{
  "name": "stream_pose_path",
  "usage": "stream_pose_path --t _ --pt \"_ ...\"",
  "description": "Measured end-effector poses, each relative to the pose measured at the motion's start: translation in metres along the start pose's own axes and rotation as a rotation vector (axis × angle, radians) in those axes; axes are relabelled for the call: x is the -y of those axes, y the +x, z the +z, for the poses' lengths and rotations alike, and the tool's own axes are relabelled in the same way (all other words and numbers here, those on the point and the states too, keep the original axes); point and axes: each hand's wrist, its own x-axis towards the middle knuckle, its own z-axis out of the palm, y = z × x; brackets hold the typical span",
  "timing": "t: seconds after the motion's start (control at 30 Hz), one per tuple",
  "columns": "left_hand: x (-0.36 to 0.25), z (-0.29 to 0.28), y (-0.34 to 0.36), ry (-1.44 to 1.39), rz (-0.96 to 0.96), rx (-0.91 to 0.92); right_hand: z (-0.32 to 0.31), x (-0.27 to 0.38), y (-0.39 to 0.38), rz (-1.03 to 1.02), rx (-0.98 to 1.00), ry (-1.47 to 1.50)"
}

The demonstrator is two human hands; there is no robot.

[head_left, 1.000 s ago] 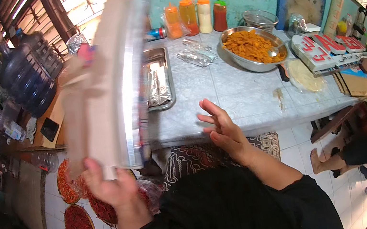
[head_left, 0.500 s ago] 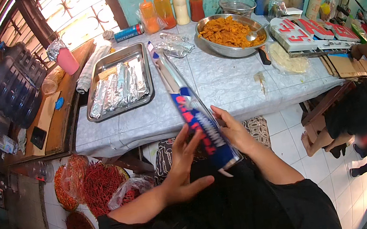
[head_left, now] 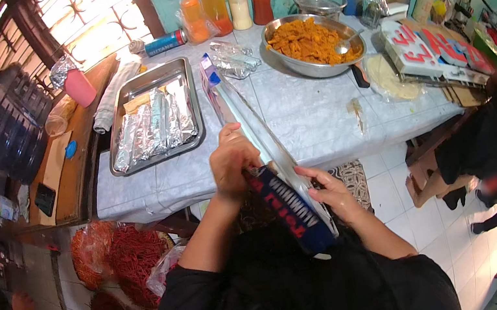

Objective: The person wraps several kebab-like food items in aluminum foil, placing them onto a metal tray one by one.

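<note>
My left hand [head_left: 231,163] is closed on the long, narrow dark-blue foil box [head_left: 287,207], its fingers curled over the top near the middle. My right hand [head_left: 330,190] grips the box's right side lower down, thumb and fingers against it. The box slants across the table's front edge, open along its length, with a silvery strip showing inside. Just left of its far end is a steel tray [head_left: 192,99] of several foil-wrapped rolls [head_left: 151,122]. Behind the box lie more foil bundles [head_left: 236,58]; to their right sits a steel bowl of orange food [head_left: 312,42] with a spoon.
Sauce bottles [head_left: 240,5] line the wall. Flatbreads [head_left: 390,75] and stacked cartons [head_left: 426,56] lie right. Co-workers [head_left: 484,148] stand at the right; another person's hand [head_left: 22,304] appears lower left. A wooden counter [head_left: 58,177] adjoins left. Baskets of red chillies [head_left: 138,259] rest on the floor.
The box has come down from upright on the left to slanting before me. My left hand has moved up onto its top; my right hand has closed on it. A person has appeared lower left.
</note>
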Motion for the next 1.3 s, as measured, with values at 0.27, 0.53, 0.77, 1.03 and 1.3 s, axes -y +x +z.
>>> stream_pose_path --t 0.27,0.53,0.77,1.03,1.3 --pt "-0.009 -0.009 -0.007 -0.167 -0.016 -0.149 0.002 0.036 0.013 -0.155 0.067 -0.52" --pt "-0.011 -0.011 -0.005 -0.176 -0.029 -0.137 -0.007 0.052 0.026 -0.197 0.139 -0.652" --pt "-0.015 -0.013 -0.004 -0.198 -0.038 -0.137 -0.004 0.049 0.029 -0.387 -0.056 -1.101" --pt "-0.016 -0.015 -0.005 -0.203 -0.034 -0.133 0.016 0.06 0.036 -0.462 -0.034 -1.513" --pt "-0.012 -0.011 -0.005 -0.252 -0.01 -0.178 0.033 0.067 0.055 -0.273 -0.071 -1.379"
